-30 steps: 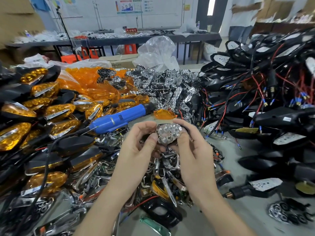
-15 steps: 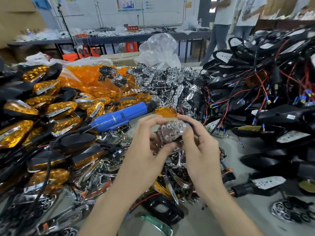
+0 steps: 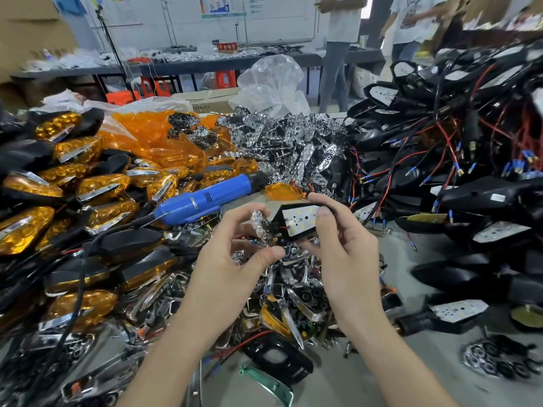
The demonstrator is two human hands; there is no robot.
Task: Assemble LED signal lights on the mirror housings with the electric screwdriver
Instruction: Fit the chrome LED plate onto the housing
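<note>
My right hand (image 3: 343,254) grips a black mirror housing (image 3: 296,223), thumb across its white LED board, which faces up. My left hand (image 3: 235,259) pinches a chrome reflector (image 3: 260,224) between thumb and fingers, turned on edge against the left end of the housing. The blue electric screwdriver (image 3: 205,199) lies on the pile just behind my left hand, untouched, its black cable trailing to the left.
Finished amber-lensed housings (image 3: 67,195) are heaped on the left, loose amber lenses (image 3: 164,142) and chrome reflectors (image 3: 293,142) behind, wired black housings (image 3: 455,160) on the right. Chrome trim scraps (image 3: 288,292) lie under my hands. Two people stand at the far tables.
The chrome reflector, earlier held flat facing me between both hands, is now tilted on edge in my left hand, and the housing's white LED board has come into sight in my right hand.
</note>
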